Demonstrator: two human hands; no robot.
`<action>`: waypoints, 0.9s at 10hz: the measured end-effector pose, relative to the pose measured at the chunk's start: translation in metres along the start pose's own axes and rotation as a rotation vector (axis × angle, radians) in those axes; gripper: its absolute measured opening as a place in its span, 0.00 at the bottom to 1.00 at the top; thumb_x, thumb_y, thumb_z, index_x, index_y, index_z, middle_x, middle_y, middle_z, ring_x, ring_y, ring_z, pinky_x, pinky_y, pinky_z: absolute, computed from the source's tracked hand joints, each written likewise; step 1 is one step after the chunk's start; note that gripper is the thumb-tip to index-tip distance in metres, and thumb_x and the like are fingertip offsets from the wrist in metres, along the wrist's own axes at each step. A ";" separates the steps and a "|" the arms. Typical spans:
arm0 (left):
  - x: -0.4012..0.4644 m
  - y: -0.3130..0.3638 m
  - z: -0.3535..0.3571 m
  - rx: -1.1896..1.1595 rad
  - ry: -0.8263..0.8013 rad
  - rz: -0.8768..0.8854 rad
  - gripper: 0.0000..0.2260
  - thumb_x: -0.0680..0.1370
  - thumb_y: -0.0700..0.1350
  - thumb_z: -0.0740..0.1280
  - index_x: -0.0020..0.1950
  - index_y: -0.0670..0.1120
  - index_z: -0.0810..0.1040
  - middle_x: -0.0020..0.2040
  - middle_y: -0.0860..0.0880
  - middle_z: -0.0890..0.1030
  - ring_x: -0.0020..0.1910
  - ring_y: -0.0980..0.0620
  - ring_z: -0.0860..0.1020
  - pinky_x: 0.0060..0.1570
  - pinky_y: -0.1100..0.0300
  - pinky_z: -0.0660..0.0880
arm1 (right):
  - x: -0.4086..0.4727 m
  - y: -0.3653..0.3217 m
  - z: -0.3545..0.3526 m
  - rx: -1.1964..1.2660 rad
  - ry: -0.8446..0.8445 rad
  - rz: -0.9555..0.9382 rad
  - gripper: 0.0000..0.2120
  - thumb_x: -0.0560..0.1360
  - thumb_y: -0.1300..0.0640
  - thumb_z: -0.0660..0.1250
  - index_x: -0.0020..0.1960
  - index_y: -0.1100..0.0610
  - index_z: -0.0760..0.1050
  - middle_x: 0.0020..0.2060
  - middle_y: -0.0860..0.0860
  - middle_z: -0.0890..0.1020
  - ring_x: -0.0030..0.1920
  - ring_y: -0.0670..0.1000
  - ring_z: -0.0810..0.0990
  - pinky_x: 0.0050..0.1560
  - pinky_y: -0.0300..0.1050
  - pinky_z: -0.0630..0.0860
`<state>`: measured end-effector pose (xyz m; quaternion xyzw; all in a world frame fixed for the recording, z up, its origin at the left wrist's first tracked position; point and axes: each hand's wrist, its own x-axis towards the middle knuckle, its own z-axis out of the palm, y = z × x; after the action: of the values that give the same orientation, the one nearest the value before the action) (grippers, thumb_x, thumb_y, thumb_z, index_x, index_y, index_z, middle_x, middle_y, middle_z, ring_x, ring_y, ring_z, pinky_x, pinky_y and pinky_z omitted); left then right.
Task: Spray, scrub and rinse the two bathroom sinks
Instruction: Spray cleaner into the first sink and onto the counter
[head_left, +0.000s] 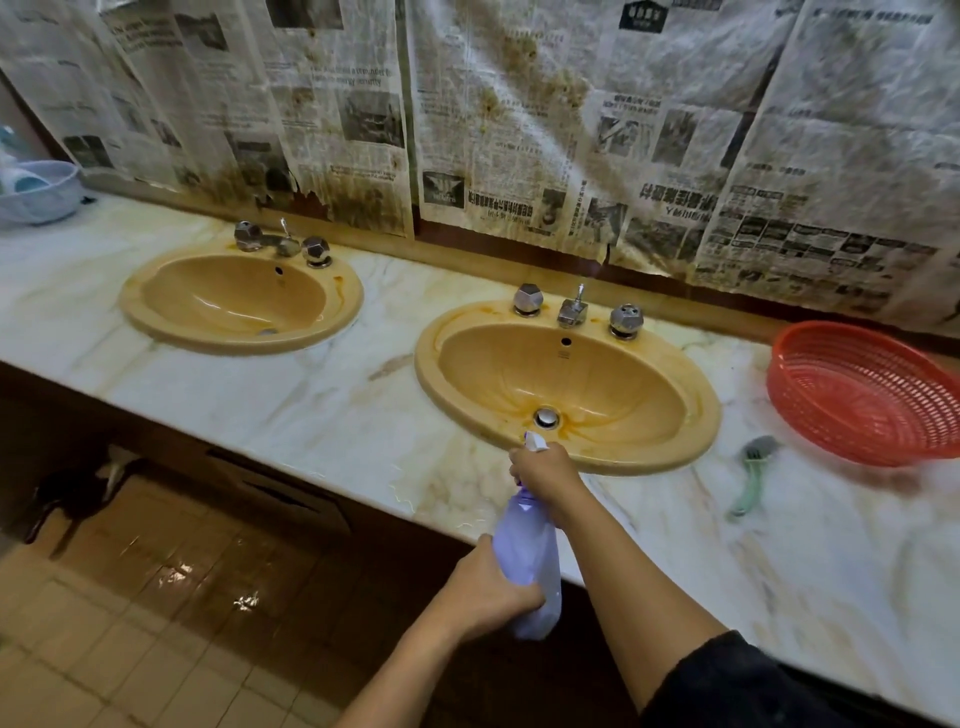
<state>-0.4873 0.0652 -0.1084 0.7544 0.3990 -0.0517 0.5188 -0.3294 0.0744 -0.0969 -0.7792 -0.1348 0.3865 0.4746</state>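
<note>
Gripping the bottle (530, 561) (lilac) by head and base, right hand (545, 470) and left hand (488, 592) hover at the right sink (691, 441) front rim.

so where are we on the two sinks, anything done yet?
Nothing looks finished. In hand: the right hand grips the spray bottle at its head, the left hand holds its body, nozzle aimed at the near sink, still orange-stained. Left: the far sink, scrubbing with the brush lying on the counter, rinsing.
</note>
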 end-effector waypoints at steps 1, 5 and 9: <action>-0.003 0.006 0.009 0.031 -0.051 -0.010 0.31 0.65 0.56 0.72 0.66 0.47 0.71 0.56 0.51 0.79 0.50 0.56 0.77 0.43 0.67 0.73 | -0.006 0.009 -0.012 -0.019 0.054 -0.004 0.24 0.76 0.59 0.57 0.72 0.54 0.69 0.34 0.54 0.76 0.36 0.57 0.78 0.42 0.49 0.75; 0.000 0.033 0.046 0.170 -0.144 0.021 0.30 0.67 0.55 0.72 0.65 0.46 0.69 0.52 0.53 0.76 0.48 0.55 0.76 0.44 0.62 0.74 | -0.024 0.032 -0.068 0.062 0.149 0.042 0.15 0.69 0.57 0.59 0.51 0.41 0.69 0.34 0.51 0.76 0.34 0.52 0.74 0.37 0.44 0.72; 0.016 0.059 0.076 0.207 -0.211 0.093 0.32 0.56 0.60 0.68 0.55 0.45 0.74 0.49 0.52 0.78 0.45 0.56 0.78 0.46 0.59 0.79 | -0.032 0.035 -0.114 0.048 0.315 0.055 0.05 0.77 0.56 0.60 0.53 0.52 0.70 0.38 0.55 0.77 0.39 0.56 0.75 0.43 0.50 0.73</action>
<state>-0.4128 0.0029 -0.1071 0.8118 0.2992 -0.1473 0.4793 -0.2730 -0.0346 -0.0821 -0.8220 -0.0280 0.2754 0.4978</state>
